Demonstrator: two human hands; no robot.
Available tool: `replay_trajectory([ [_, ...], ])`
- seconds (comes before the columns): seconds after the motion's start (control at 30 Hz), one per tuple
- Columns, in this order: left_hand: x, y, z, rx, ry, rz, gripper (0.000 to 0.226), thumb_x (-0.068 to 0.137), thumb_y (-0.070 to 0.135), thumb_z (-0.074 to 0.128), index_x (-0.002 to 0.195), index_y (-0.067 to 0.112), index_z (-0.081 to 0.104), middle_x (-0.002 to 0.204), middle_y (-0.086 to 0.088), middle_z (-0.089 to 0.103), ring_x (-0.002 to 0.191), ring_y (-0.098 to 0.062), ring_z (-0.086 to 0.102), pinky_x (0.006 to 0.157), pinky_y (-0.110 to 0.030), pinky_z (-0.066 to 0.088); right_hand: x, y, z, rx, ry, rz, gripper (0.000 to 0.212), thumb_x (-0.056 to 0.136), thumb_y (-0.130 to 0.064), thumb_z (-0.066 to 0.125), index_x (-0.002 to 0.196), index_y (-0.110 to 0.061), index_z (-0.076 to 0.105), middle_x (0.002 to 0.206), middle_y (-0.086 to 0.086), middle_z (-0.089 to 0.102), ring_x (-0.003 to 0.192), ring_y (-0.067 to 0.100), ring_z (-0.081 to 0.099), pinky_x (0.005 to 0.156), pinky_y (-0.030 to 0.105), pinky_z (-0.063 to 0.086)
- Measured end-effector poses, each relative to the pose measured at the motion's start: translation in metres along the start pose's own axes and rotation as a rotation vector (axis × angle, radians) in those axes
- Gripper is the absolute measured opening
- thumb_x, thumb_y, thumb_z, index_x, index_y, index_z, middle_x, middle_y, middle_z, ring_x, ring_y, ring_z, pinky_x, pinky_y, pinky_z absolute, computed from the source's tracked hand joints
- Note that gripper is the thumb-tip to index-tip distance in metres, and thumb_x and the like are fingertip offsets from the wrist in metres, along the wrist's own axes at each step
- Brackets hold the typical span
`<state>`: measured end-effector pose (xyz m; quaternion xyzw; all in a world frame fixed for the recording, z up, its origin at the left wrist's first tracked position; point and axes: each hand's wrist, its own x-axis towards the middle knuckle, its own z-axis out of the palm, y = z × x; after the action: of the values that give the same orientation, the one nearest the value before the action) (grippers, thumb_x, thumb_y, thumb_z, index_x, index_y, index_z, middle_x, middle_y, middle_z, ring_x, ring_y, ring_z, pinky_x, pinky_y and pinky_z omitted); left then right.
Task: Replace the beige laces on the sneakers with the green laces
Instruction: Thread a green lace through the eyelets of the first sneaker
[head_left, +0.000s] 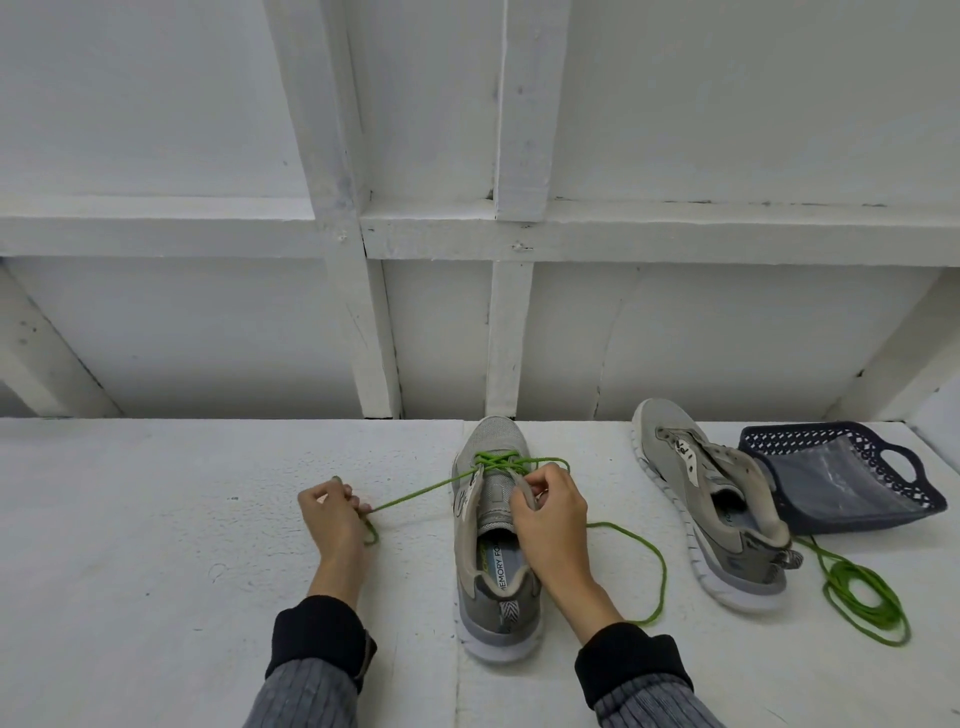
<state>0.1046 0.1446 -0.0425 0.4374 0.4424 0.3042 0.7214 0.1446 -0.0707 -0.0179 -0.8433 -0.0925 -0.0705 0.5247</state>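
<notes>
A grey sneaker (496, 566) stands toe-away in the middle of the white table, with a green lace (415, 492) crossed through its front eyelets. My left hand (332, 512) pinches one end of that lace and holds it taut out to the left. My right hand (545, 512) grips the sneaker's right eyelet flap near the tongue. The lace's other end loops loosely on the table to the right of the shoe. A second grey sneaker (711, 499) without a lace leans on its side at the right. A coiled green lace (865, 597) lies beside it.
A dark blue plastic basket (836, 475) lies tipped at the far right, behind the second sneaker. A white wooden wall frame (374, 332) rises straight behind the table's back edge. The white table (156, 545) stretches out to the left.
</notes>
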Motion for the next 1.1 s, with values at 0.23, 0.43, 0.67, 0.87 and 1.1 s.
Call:
replay_trajectory([
  [0.23, -0.021, -0.015, 0.019, 0.826, -0.469, 0.745, 0.023, 0.098, 0.029, 0.057, 0.119, 0.027, 0.065, 0.125, 0.009, 0.051, 0.118, -0.010, 0.040, 0.101, -0.033, 0.031, 0.000, 0.001, 0.000, -0.005, 0.016, 0.000, 0.015, 0.084, -0.009, 0.064, 0.079, -0.016, 0.052, 0.082, -0.003, 0.052, 0.072, 0.009, 0.051, 0.063, 0.019, 0.042],
  [0.43, -0.032, -0.022, 0.042, 1.016, -0.544, 0.857, 0.005, 0.090, 0.038, 0.065, 0.091, 0.040, 0.069, 0.110, 0.020, 0.062, 0.116, -0.012, 0.051, 0.106, -0.051, 0.030, 0.000, 0.001, 0.000, -0.014, 0.017, -0.003, 0.014, 0.086, -0.011, 0.064, 0.080, -0.017, 0.052, 0.083, -0.004, 0.052, 0.073, 0.007, 0.052, 0.062, 0.018, 0.043],
  [0.67, -0.038, -0.008, 0.024, 0.438, -0.145, 0.423, 0.013, 0.098, 0.016, 0.054, 0.090, 0.007, 0.052, 0.082, 0.001, 0.058, 0.088, -0.024, 0.058, 0.066, -0.025, 0.041, -0.001, 0.002, 0.000, 0.011, 0.017, -0.004, 0.013, 0.087, -0.011, 0.063, 0.081, -0.015, 0.053, 0.083, -0.002, 0.053, 0.073, 0.010, 0.052, 0.063, 0.023, 0.046],
  [0.87, -0.024, -0.011, 0.012, 0.707, -0.269, 0.504, 0.025, 0.099, 0.010, 0.048, 0.123, 0.010, 0.051, 0.117, 0.002, 0.054, 0.112, -0.019, 0.050, 0.090, -0.029, 0.040, 0.002, 0.005, -0.002, 0.053, -0.069, 0.005, 0.013, 0.088, -0.026, 0.067, 0.086, -0.020, 0.056, 0.086, -0.005, 0.055, 0.074, 0.008, 0.051, 0.064, 0.019, 0.044],
  [1.1, -0.037, -0.015, 0.043, 1.144, -0.632, 0.880, 0.026, 0.102, 0.034, 0.046, 0.124, 0.032, 0.059, 0.133, 0.014, 0.055, 0.139, -0.015, 0.031, 0.119, -0.046, 0.006, 0.022, 0.029, -0.009, 0.022, -0.073, 0.086, 0.016, 0.097, -0.025, 0.055, 0.107, -0.023, 0.067, 0.099, -0.003, 0.055, 0.097, 0.017, 0.054, 0.078, 0.019, 0.042],
])
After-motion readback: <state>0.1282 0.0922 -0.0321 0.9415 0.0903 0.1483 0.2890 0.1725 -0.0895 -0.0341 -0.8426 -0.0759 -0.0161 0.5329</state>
